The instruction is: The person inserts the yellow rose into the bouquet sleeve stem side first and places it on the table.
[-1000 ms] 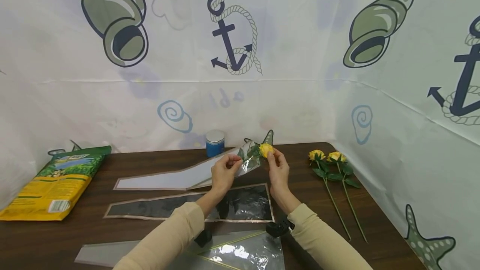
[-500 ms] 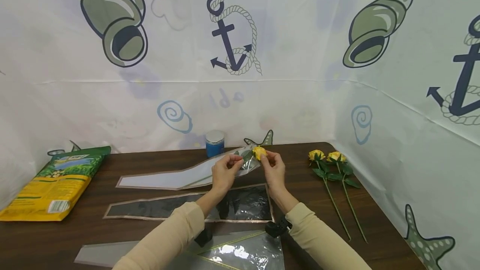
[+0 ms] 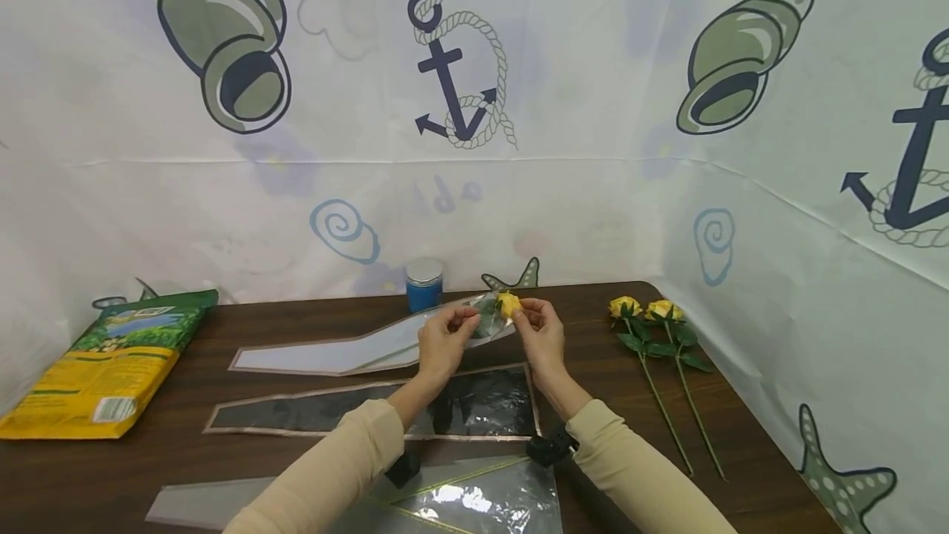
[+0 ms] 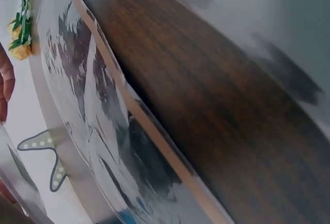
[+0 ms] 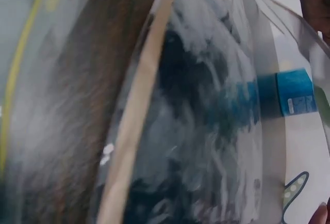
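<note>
At the back of the table, my left hand (image 3: 445, 340) pinches the open end of a clear flower sleeve (image 3: 400, 340) with a white back and brownish border. A yellow artificial rose (image 3: 508, 305) lies with its head at the sleeve's mouth, its leaves behind the clear film. My right hand (image 3: 543, 340) holds the rose head between thumb and fingers from the right. In the left wrist view, right-hand fingers (image 4: 6, 82) show at the edge. The right wrist view catches part of the left hand (image 5: 315, 4) beside the raised film; the rose itself is hidden there.
Two more yellow roses (image 3: 670, 353) lie on the right. A black-backed sleeve (image 3: 482, 402) and a clear one with yellow lines (image 3: 511, 493) lie nearer. A blue jar (image 3: 425, 287) stands behind; a yellow-green bag (image 3: 89, 377) lies left on the brown table (image 3: 608, 435).
The rose has moved left, its head now closer to my left hand and at the sleeve's mouth. My right hand has shifted left with it; the left hand has stayed nearly still.
</note>
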A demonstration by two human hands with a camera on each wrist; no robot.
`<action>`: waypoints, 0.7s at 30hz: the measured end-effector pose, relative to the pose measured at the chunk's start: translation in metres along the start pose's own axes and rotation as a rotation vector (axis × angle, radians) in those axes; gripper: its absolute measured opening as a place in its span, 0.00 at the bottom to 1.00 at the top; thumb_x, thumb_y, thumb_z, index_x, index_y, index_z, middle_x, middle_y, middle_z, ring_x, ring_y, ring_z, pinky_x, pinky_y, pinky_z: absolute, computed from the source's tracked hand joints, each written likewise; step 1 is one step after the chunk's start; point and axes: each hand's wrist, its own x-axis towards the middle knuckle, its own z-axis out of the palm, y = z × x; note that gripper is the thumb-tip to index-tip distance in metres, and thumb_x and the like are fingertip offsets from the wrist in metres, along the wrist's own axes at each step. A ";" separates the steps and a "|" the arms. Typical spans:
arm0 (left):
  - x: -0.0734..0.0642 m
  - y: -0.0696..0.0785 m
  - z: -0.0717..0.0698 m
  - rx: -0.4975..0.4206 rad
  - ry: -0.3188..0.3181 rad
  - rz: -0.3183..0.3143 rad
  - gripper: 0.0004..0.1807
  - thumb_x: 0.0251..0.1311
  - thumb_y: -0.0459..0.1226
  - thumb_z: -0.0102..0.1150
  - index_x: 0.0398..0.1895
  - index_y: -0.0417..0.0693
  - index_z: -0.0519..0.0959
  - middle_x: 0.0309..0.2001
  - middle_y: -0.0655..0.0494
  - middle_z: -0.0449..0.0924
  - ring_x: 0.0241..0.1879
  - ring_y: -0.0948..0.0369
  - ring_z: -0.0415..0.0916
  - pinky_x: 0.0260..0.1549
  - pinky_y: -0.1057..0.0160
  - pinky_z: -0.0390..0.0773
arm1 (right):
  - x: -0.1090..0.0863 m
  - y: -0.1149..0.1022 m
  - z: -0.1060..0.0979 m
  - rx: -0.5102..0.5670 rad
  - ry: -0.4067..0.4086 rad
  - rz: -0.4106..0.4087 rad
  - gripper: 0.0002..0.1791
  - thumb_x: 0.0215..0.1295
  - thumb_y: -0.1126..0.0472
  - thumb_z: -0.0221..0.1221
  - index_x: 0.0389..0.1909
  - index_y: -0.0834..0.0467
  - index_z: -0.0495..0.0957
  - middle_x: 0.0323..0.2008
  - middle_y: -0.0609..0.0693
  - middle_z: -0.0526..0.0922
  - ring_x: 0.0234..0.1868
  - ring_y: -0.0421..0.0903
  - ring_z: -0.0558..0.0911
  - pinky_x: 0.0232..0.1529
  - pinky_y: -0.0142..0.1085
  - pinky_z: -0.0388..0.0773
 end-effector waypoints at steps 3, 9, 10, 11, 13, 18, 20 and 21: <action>0.001 -0.001 0.000 -0.001 0.007 -0.016 0.04 0.55 0.35 0.65 0.32 0.44 0.84 0.28 0.51 0.84 0.24 0.68 0.71 0.22 0.74 0.67 | -0.003 0.000 -0.001 -0.027 -0.042 -0.001 0.13 0.65 0.68 0.56 0.48 0.70 0.72 0.38 0.61 0.78 0.32 0.37 0.73 0.30 0.25 0.70; 0.001 0.001 0.002 -0.033 0.013 0.005 0.06 0.55 0.34 0.65 0.34 0.41 0.84 0.28 0.48 0.84 0.26 0.64 0.73 0.23 0.75 0.68 | -0.018 -0.023 0.003 -0.108 -0.120 0.030 0.18 0.69 0.61 0.53 0.50 0.72 0.71 0.41 0.62 0.76 0.39 0.52 0.75 0.35 0.30 0.70; 0.001 0.002 0.002 -0.039 0.013 0.002 0.06 0.55 0.34 0.65 0.35 0.41 0.84 0.28 0.48 0.84 0.26 0.64 0.73 0.23 0.75 0.68 | -0.020 -0.024 0.005 -0.104 -0.128 0.046 0.20 0.68 0.60 0.54 0.51 0.73 0.70 0.43 0.64 0.76 0.42 0.54 0.75 0.37 0.30 0.72; 0.001 0.003 0.003 -0.043 0.014 -0.002 0.06 0.55 0.34 0.65 0.35 0.41 0.84 0.28 0.48 0.83 0.26 0.64 0.73 0.23 0.75 0.68 | -0.020 -0.021 0.008 -0.095 -0.135 0.050 0.21 0.67 0.60 0.56 0.52 0.73 0.68 0.45 0.64 0.75 0.44 0.54 0.76 0.39 0.30 0.73; 0.001 0.003 0.003 -0.046 0.007 -0.008 0.07 0.55 0.35 0.65 0.35 0.41 0.84 0.28 0.48 0.83 0.26 0.64 0.73 0.23 0.75 0.68 | -0.017 -0.011 0.012 -0.059 -0.133 0.072 0.25 0.63 0.61 0.59 0.55 0.73 0.66 0.50 0.66 0.72 0.46 0.51 0.76 0.41 0.29 0.74; 0.002 -0.001 -0.004 -0.005 -0.052 0.034 0.10 0.56 0.37 0.64 0.39 0.41 0.83 0.31 0.48 0.84 0.30 0.62 0.76 0.27 0.72 0.73 | -0.012 -0.003 0.016 -0.002 -0.076 0.131 0.24 0.59 0.68 0.59 0.55 0.72 0.66 0.50 0.65 0.69 0.38 0.43 0.74 0.33 0.23 0.73; 0.003 -0.004 -0.013 0.070 -0.095 0.075 0.15 0.55 0.38 0.65 0.44 0.41 0.81 0.36 0.47 0.83 0.35 0.57 0.78 0.34 0.65 0.76 | -0.010 -0.002 0.014 -0.019 -0.058 0.136 0.23 0.59 0.69 0.58 0.55 0.71 0.68 0.50 0.65 0.70 0.36 0.42 0.72 0.31 0.23 0.71; 0.003 -0.006 -0.018 0.129 -0.121 0.095 0.18 0.55 0.40 0.66 0.47 0.41 0.80 0.39 0.46 0.82 0.39 0.54 0.78 0.38 0.61 0.77 | -0.009 -0.001 0.013 -0.023 -0.051 0.139 0.23 0.59 0.69 0.57 0.55 0.71 0.68 0.51 0.65 0.70 0.36 0.41 0.72 0.31 0.23 0.70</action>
